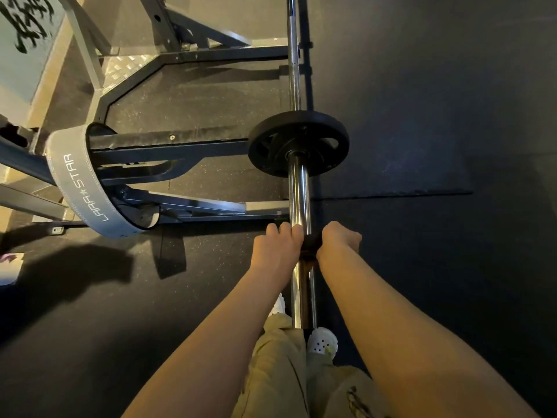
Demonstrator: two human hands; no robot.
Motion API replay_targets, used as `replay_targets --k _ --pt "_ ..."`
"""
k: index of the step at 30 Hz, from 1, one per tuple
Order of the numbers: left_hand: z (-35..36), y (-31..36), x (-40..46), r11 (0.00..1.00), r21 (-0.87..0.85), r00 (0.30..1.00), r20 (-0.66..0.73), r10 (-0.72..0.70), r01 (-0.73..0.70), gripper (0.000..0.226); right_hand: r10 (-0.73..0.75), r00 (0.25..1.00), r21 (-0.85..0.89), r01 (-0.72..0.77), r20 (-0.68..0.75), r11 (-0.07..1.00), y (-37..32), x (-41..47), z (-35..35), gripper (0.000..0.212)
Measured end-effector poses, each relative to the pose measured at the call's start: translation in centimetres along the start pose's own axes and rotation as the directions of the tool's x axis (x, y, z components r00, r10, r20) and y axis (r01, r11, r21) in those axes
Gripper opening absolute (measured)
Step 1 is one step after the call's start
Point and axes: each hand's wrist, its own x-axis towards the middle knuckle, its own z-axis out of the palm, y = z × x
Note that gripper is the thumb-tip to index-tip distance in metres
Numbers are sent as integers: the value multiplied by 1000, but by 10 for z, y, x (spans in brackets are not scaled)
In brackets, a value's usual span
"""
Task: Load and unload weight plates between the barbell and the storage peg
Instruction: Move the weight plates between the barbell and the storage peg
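Barbell [299, 188]: your chrome sleeve runs from between your legs up the middle of the view, with the thinner shaft beyond it lying across the dark steel rack.
Belt [81, 188]: at far left a grey lifting belt lettered "LARA STAR" hangs looped round an arm of the rack.
Rack [168, 146]: dark steel beams and angled braces fill the upper left, standing on the black rubber floor [422, 116].
Left hand [278, 245]: you have it at the left side of the sleeve, knuckles up, fingers curled onto a black collar on the bar.
Collar [310, 243]: a small black clamp sits round the sleeve between your two hands, mostly hidden by them, well short of the plate.
Weight plate [298, 143]: one black plate with cut-out grips is loaded on the sleeve, pushed up to the inner end, upright and square to the bar.
Right hand [339, 241]: you hold the collar from the right side, fingers wrapped under and out of sight, wrist bent in toward the bar.
Feet: your pale trousers and a white perforated clog [322, 342] show below the bar's end.
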Motion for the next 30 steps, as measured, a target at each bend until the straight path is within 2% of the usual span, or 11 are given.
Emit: replay_targets --k 4,7,11,16,22,28,30 --pt "-5 3 14 1000 5 1000 6 21 -21 52 23 999 -32 -23 22 999 -9 17 5 30" --pt "-14 9 15 998 45 998 55 40 -42 56 6 996 -73 0 90 997 -10 25 5 35" --pt "-26 22 29 992 121 994 113 14 -28 59 105 990 74 -112 97 991 -19 34 2 26" --pt "-38 35 55 969 236 984 175 27 -69 55 146 985 104 -155 94 982 -32 46 4 27" --pt "-48 38 75 952 279 973 223 67 -129 56 158 981 72 -167 117 983 -47 55 13 3" --pt "-57 35 86 963 221 944 322 76 -152 52 230 970 11 -232 78 973 -56 44 12 7" --pt "-61 33 87 963 208 938 334 91 -168 51 236 969 7 -237 70 971 -59 44 12 15"
